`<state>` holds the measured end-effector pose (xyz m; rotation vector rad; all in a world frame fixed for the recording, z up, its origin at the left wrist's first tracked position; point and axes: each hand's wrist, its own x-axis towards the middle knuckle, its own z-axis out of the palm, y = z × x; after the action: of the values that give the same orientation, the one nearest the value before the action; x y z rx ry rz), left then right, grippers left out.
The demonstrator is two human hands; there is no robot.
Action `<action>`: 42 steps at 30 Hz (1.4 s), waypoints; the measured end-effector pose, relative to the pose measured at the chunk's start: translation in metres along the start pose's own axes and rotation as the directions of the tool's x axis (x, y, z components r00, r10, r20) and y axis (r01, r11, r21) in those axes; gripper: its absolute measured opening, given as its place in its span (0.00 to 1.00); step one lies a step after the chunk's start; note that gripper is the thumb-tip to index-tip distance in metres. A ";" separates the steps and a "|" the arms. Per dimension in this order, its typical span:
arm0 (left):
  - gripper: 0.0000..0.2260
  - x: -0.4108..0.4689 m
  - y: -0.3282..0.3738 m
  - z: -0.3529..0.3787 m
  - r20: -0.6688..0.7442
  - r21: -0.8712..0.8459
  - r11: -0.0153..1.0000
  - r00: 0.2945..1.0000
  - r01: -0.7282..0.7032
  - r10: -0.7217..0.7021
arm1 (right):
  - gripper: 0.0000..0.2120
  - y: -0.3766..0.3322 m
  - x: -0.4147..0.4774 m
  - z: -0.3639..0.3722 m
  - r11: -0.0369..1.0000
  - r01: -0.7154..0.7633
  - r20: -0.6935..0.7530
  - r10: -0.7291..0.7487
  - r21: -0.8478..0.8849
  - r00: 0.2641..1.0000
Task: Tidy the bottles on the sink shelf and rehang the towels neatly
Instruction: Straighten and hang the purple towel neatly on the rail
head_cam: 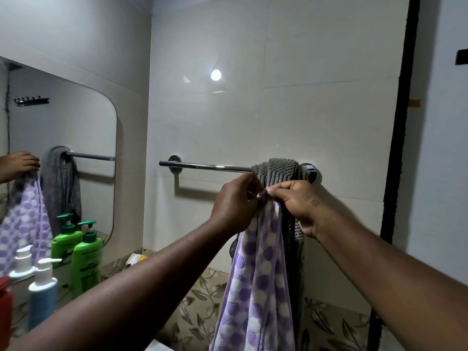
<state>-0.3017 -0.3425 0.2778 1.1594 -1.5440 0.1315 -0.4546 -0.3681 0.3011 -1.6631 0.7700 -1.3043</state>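
Purple towel [255, 287]: off the rail [207, 166], held just under its right end, in front of the grey towel [277, 171]. Left grip [235, 206] and right grip [296, 201] are both clamped on its top hem, fingertips pinching and nearly touching each other, so the whole width is gathered into one bunch.

Step in hand, as I read it, is finding the hem and spreading it. How to do it well:
- slide the grips apart along the hem until it runs taut and level
- lift over the rail's left stretch (bare chrome there, plenty of room)
- drop it so front and back hang even, then smooth down

Risk: snagging the grey one, which sits crumpled at the rail's right end against the bracket and will likely need its own spread.

Look of the thing: lilac with white and violet dots, soft terry, hanging in long vertical folds, lower end out of frame.

Outward: green bottle [87, 259] and blue bottle [43, 292] stand upright lower left by the mirror [76, 122], close together. Looks tidy enough.
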 end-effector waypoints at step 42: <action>0.05 -0.012 -0.003 0.021 -0.054 0.195 0.967 0.983 -0.162 0.175 | 0.06 0.018 0.012 0.002 0.982 -0.141 -0.002 0.142 0.122 0.990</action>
<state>-0.3155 -0.3500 0.2597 1.1572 -1.5918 0.4383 -0.4491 -0.3857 0.2902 -1.4785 0.7845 -1.2362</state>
